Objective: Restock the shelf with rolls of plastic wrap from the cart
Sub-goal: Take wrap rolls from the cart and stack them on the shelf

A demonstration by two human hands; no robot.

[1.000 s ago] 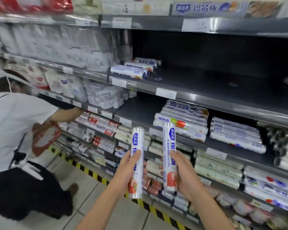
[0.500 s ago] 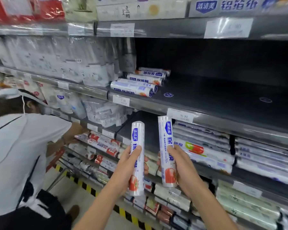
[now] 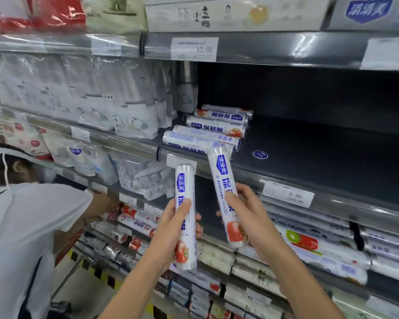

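My left hand (image 3: pixel 171 229) grips a white roll of plastic wrap (image 3: pixel 185 180) with blue lettering and a tomato picture, held upright. In my right hand (image 3: pixel 251 217) a second, identical roll (image 3: pixel 221 169) leans left, its top end reaching the front lip of the dark shelf (image 3: pixel 309 143). On that shelf, at its left end, lie several of the same rolls (image 3: pixel 207 132) side by side. The rest of the shelf surface to the right is bare dark metal. The cart is out of view.
A person in a white shirt (image 3: pixel 21 226) bends at the lower shelves on my left, an arm reaching in. Bagged goods (image 3: pixel 101 100) fill the shelf left of the rolls. Lower shelves (image 3: pixel 320 247) carry more wrap rolls. Price tags (image 3: pixel 288 195) line the shelf edges.
Both hands have risen toward the dark shelf with their rolls. The right roll has tilted left and its top now meets the shelf's front edge. The view has come closer.
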